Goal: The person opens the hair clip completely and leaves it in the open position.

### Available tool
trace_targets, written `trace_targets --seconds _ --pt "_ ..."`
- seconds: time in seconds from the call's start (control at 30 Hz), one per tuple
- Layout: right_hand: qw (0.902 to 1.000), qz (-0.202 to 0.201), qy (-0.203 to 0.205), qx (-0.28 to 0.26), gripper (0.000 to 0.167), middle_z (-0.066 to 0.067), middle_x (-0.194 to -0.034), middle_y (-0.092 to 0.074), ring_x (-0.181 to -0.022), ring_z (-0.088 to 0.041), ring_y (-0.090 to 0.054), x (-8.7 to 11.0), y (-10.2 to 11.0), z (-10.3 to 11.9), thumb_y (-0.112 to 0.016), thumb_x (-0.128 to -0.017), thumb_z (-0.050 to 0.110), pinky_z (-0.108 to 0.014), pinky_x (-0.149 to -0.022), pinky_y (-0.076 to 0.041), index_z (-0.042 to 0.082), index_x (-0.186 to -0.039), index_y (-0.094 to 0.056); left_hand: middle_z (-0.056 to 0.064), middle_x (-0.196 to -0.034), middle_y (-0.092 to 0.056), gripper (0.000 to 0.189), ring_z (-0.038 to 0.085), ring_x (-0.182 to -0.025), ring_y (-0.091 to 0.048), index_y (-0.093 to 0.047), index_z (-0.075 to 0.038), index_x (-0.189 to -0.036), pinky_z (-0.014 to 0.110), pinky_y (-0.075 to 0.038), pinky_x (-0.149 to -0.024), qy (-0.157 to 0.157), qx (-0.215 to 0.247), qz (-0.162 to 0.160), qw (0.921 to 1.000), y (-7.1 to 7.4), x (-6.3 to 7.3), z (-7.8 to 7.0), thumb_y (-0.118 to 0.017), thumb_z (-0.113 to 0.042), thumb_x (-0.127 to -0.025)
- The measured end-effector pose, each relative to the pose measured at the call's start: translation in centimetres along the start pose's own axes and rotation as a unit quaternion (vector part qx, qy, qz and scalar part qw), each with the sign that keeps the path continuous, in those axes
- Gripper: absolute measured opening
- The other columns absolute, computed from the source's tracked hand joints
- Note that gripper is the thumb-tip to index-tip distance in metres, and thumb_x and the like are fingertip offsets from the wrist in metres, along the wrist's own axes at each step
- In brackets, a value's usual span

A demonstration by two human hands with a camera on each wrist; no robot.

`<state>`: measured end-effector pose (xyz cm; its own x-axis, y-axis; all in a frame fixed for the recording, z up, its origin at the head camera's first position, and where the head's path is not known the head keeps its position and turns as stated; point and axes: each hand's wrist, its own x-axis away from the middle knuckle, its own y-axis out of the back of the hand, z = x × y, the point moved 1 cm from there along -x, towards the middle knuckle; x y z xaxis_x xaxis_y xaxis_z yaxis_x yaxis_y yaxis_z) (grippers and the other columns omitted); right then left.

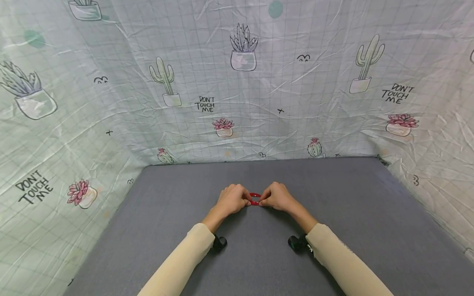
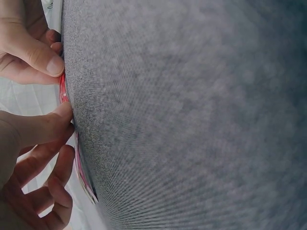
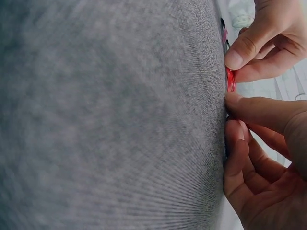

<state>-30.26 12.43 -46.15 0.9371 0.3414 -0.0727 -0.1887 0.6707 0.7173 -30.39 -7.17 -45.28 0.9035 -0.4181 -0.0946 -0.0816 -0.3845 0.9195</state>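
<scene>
Over the grey table, my left hand and my right hand face each other, a small gap apart. Between them is a thin red loop, glossy with small white marks; its exact kind does not show. The left hand pinches its left side between thumb and fingers, and the right hand pinches its right side. From the left wrist, a short red stretch of it appears between the two thumbs. The right wrist view also has the red band there, low at the tabletop. Fingers hide both ends of the loop.
The grey tabletop spreads around both hands. A pale cloth printed with cacti hangs behind it and along both sides. Each wrist carries a small black camera, the left one and the right one.
</scene>
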Motion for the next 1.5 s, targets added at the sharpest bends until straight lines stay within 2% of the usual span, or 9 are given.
trace_targets --seconds 0.2,0.33,0.57,0.83,1.0,1.17,1.33,1.5 --pt "1.0 0.002 0.004 -0.001 0.008 0.001 -0.073 -0.078 -0.056 -0.009 -0.056 0.0 0.0 0.1 -0.087 -0.08 0.011 -0.026 -0.051 -0.045 0.013 -0.074 -0.083 -0.01 -0.081 -0.078 0.002 0.01 -0.07 -0.062 -0.083 -0.021 -0.086 0.033 -0.049 -0.062 0.004 -0.007 -0.002 1.0 0.0 -0.1 0.1 -0.084 -0.024 -0.086" --pt "0.9999 0.007 0.008 0.002 0.009 0.002 -0.07 -0.077 -0.056 -0.009 -0.055 0.0 0.0 0.0 -0.086 -0.081 0.011 -0.025 -0.051 -0.044 0.013 -0.073 -0.083 -0.012 -0.074 -0.074 0.007 0.01 -0.067 -0.059 -0.081 -0.023 -0.08 0.033 -0.047 -0.061 0.005 -0.003 -0.003 1.0 0.0 0.0 0.1 -0.084 -0.024 -0.086" --pt "0.9998 0.007 0.019 0.003 0.009 0.002 -0.069 -0.075 -0.06 -0.008 -0.056 0.1 0.3 -0.2 -0.084 -0.083 0.012 -0.025 -0.055 -0.044 0.011 -0.074 -0.082 -0.011 -0.075 -0.074 0.012 0.008 -0.063 -0.056 -0.079 -0.023 -0.077 0.029 -0.043 -0.057 0.008 0.016 -0.009 0.9998 0.0 0.0 0.2 -0.083 -0.026 -0.087" --pt "0.9996 0.001 0.024 -0.013 0.006 -0.001 -0.073 -0.076 -0.061 -0.007 -0.057 0.6 0.7 -0.3 -0.081 -0.085 0.01 -0.025 -0.057 -0.046 0.009 -0.078 -0.082 -0.012 -0.072 -0.073 0.009 0.005 -0.061 -0.056 -0.081 -0.022 -0.079 0.027 -0.044 -0.058 -0.006 0.038 -0.032 0.9988 0.3 0.1 0.2 -0.084 -0.026 -0.086" --pt "0.9987 -0.006 0.044 -0.025 0.006 -0.004 -0.075 -0.077 -0.06 -0.008 -0.059 1.0 1.2 -0.1 -0.078 -0.086 0.007 -0.027 -0.056 -0.049 0.007 -0.081 -0.082 -0.011 -0.072 -0.074 0.011 0.004 -0.06 -0.056 -0.08 -0.022 -0.078 0.025 -0.043 -0.056 -0.016 0.049 -0.044 0.9977 0.6 0.4 0.0 -0.082 -0.025 -0.089" --pt "0.9971 -0.024 0.065 -0.031 0.006 -0.005 -0.076 -0.076 -0.061 -0.007 -0.058 1.4 1.7 0.1 -0.078 -0.086 0.006 -0.024 -0.057 -0.048 0.006 -0.082 -0.081 -0.008 -0.075 -0.075 0.01 0.003 -0.06 -0.057 -0.081 -0.02 -0.082 0.024 -0.045 -0.056 -0.021 0.081 -0.059 0.9947 0.8 0.8 -0.3 -0.08 -0.023 -0.091" --pt "0.9961 -0.036 0.065 -0.047 0.004 -0.005 -0.077 -0.074 -0.061 -0.008 -0.058 1.8 2.2 0.3 -0.079 -0.086 0.007 -0.024 -0.056 -0.048 0.005 -0.083 -0.081 -0.007 -0.079 -0.076 0.008 0.002 -0.063 -0.059 -0.082 -0.018 -0.086 0.023 -0.046 -0.06 -0.022 0.118 -0.08 0.9896 0.9 1.3 -0.6 -0.081 -0.024 -0.091" --pt "0.9942 -0.055 0.082 -0.044 0.005 -0.004 -0.077 -0.074 -0.062 -0.007 -0.059 2.5 2.6 0.2 -0.079 -0.088 0.008 -0.024 -0.057 -0.049 0.007 -0.084 -0.08 -0.005 -0.082 -0.078 0.009 0.004 -0.069 -0.065 -0.082 -0.016 -0.088 0.023 -0.049 -0.064 -0.037 0.149 -0.097 0.9833 0.9 1.6 -0.9 -0.08 -0.025 -0.091"
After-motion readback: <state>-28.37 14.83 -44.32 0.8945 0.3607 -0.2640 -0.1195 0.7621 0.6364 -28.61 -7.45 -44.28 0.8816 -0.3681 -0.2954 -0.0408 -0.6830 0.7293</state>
